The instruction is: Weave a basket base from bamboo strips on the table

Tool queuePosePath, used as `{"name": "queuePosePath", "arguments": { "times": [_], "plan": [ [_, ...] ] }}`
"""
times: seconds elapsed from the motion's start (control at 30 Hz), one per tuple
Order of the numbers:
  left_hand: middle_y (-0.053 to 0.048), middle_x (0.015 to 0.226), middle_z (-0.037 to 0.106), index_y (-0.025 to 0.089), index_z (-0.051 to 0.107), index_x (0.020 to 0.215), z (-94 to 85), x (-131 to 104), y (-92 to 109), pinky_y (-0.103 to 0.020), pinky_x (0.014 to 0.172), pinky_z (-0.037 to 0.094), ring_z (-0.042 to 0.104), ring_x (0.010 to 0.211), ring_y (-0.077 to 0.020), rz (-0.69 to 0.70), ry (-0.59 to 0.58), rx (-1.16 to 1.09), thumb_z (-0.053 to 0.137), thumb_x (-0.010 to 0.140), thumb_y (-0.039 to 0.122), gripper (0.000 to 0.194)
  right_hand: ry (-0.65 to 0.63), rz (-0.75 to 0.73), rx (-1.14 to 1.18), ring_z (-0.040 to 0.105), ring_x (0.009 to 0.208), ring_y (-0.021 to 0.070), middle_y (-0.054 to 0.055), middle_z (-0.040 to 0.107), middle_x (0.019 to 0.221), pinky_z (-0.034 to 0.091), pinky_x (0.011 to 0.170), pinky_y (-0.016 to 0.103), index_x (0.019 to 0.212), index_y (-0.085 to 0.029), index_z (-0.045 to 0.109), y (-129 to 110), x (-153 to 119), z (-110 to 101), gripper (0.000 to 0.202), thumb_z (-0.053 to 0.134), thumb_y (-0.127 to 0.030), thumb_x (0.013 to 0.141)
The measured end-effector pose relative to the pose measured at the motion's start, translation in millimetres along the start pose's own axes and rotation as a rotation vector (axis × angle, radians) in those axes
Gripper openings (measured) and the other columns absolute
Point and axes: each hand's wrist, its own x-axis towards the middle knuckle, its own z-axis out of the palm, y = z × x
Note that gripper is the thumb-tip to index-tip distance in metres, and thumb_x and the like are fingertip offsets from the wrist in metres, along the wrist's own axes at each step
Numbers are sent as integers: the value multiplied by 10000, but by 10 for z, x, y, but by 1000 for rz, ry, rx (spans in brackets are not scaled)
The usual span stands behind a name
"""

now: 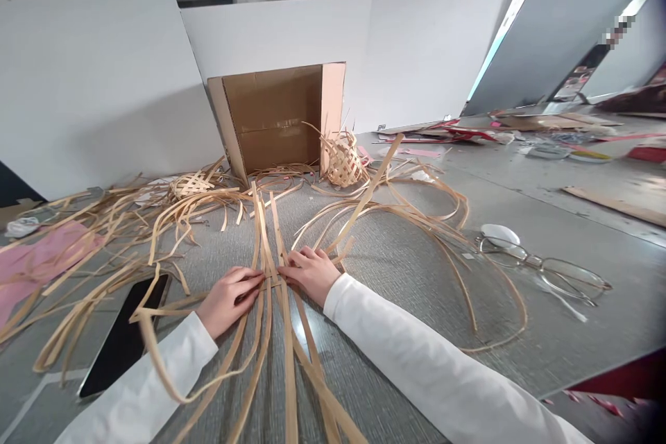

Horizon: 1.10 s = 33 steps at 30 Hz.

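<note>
Several long, pale bamboo strips (pixel 289 374) run from near me toward the box and bunch together in the middle of the grey table. Crosswise strips pass through them where both hands meet. At the left side of that crossing, my left hand (pixel 232 298) pinches the strips between thumb and fingers. Against the right side of it, my right hand (pixel 312 272) presses with bent fingers, its fingertips on the strips. A wide loose strip (pixel 372 187) sticks up beyond the right hand. Under the left sleeve lies a black phone (pixel 122 336), partly covered by a curling strip.
An open cardboard box (pixel 275 111) stands at the back, with a woven bamboo ball (pixel 343 161) by its right edge. Loose strips (pixel 171 222) pile up at left beside pink paper (pixel 46 257). Eyeglasses (pixel 541 267) lie at right. White partition boards (pixel 270 35) close off the rear.
</note>
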Motion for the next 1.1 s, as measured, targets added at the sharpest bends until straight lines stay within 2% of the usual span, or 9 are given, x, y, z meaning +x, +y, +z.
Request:
{"name": "queuePosePath", "arguments": {
  "times": [0.2, 0.4, 0.63, 0.77, 0.93, 1.1],
  "plan": [
    [-73, 1023, 616, 179, 603, 1103, 44, 0, -70, -336, 817, 465, 542, 923, -188, 25, 25, 0, 398, 915, 231, 282, 12, 10, 17, 425, 934, 202, 48, 533, 1048, 362, 728, 343, 1064, -306, 575, -1, 19, 26, 259, 370, -348, 911],
    [-62, 1012, 623, 190, 619, 1068, 45, 2, -103, -334, 809, 469, 550, 917, -186, 7, 22, -1, 397, 920, 255, 275, -14, 17, 39, 423, 952, 204, 52, 533, 1038, 360, 734, 331, 1055, -302, 590, -10, 41, -9, 260, 375, -325, 910],
    [-58, 981, 633, 182, 630, 1034, 48, 44, -59, -333, 797, 479, 566, 893, -189, -19, 23, 30, 381, 919, 253, 283, 21, 17, 31, 425, 935, 192, 52, 537, 1003, 332, 735, 322, 1060, -302, 595, 13, 55, 8, 249, 402, -285, 904],
    [-71, 1062, 609, 170, 601, 1080, 51, -1, -58, -299, 843, 478, 573, 961, -178, -43, 49, 6, 337, 922, 227, 313, 48, 24, 50, 431, 915, 178, 38, 540, 970, 314, 750, 316, 1056, -324, 597, 28, 51, 37, 238, 423, -294, 898],
    [-71, 1180, 562, 187, 590, 1109, 74, -151, -181, -278, 911, 457, 558, 1052, -174, -98, 101, 11, 274, 933, 263, 370, 75, 17, 51, 430, 893, 170, 33, 535, 952, 310, 749, 304, 1058, -341, 593, 40, 49, 85, 233, 427, -322, 895],
    [-45, 1229, 551, 205, 584, 1143, 59, -190, -234, -312, 940, 452, 555, 1076, -190, -131, 35, 51, 365, 912, 394, 370, 94, 13, 44, 431, 891, 170, 30, 532, 958, 309, 744, 304, 1037, -336, 596, 48, 43, 107, 225, 418, -330, 898]
  ]
}}
